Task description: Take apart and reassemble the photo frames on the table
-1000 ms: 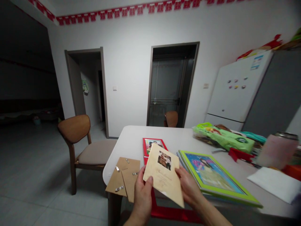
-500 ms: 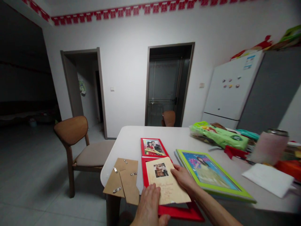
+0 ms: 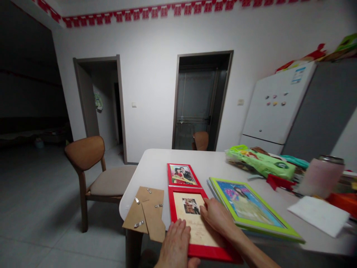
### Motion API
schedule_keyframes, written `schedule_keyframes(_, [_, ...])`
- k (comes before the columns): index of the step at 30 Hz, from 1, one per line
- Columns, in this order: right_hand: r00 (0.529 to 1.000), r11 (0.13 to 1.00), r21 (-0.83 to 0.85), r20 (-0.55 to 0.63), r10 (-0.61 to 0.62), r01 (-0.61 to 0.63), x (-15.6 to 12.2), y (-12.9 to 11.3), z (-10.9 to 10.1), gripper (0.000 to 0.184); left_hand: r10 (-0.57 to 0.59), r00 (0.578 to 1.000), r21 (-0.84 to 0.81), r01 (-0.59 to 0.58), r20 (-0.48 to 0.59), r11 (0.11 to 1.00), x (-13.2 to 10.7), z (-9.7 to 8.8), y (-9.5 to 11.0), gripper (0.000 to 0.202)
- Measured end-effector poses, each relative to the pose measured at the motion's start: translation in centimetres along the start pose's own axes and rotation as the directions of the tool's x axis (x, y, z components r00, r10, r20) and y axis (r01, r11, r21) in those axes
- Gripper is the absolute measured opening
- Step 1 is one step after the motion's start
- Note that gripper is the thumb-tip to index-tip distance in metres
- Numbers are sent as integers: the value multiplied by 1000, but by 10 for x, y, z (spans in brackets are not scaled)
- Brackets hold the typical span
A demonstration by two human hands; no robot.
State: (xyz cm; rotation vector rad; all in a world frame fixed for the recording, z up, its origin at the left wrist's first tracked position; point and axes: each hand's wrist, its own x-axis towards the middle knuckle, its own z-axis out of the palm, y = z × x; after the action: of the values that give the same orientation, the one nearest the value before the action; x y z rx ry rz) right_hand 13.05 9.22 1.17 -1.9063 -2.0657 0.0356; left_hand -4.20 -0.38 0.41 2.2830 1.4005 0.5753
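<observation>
A cream photo sheet (image 3: 201, 225) with a small picture and script lies within the opening of a red picture frame (image 3: 173, 208) on the table. My left hand (image 3: 176, 242) rests palm down, fingers stretched, over the frame's near left side. At the right side, my right hand (image 3: 219, 216) has bent fingers closed at the sheet's edge; the hand covers part of the frame there. A second red frame (image 3: 182, 175) holding a couple's photo adjoins it on the far side. Brown backing boards (image 3: 147, 214) with metal clips lie to the left.
A green-framed picture (image 3: 251, 206) lies on others at the right. Beyond it are a green package (image 3: 259, 163), a pink jar (image 3: 320, 176) and a folded white paper (image 3: 318, 214). A wooden chair (image 3: 111, 182) stands left of the white table (image 3: 156, 160).
The photo sheet, earlier tilted across the red frame and overlapping its border, now lies squarely inside the opening. My right hand has shifted slightly down and left with it; my left hand stays nearly still.
</observation>
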Motion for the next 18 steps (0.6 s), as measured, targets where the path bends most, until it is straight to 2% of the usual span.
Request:
schedule_keyframes(2, [999, 996, 73, -10, -49, 49, -4, -9, -3, 35, 13, 1000, -19, -14, -26, 1000, -10, -10, -7, 67])
schedule_keyframes(4, [989, 972, 183, -20, -149, 150, -10, -26, -5, 35, -23, 997, 14, 24, -72, 1000, -21, -24, -22, 68])
schedule_keyframes(7, [952, 907, 299, -17, -305, 296, -24, -65, -4, 35, -193, 967, 160, 220, -168, 962, -35, -45, -54, 67])
schedule_keyframes(9, [925, 881, 311, 18, -380, 356, -33, -94, 1, 36, -316, 921, 258, 370, -227, 893, -39, -55, -76, 66])
schedule_keyframes(11, [909, 880, 277, 47, -413, 386, -39, -118, 8, 41, -376, 891, 319, 445, -255, 837, -39, -60, -92, 62])
schedule_keyframes(14, [909, 888, 247, 63, -413, 387, -41, -139, 21, 48, -379, 890, 345, 450, -254, 824, -34, -59, -104, 57])
schedule_keyframes(18, [926, 867, 366, 33, -375, 338, -36, -135, 23, 54, -338, 899, 290, 415, -280, 862, -27, -57, -99, 54])
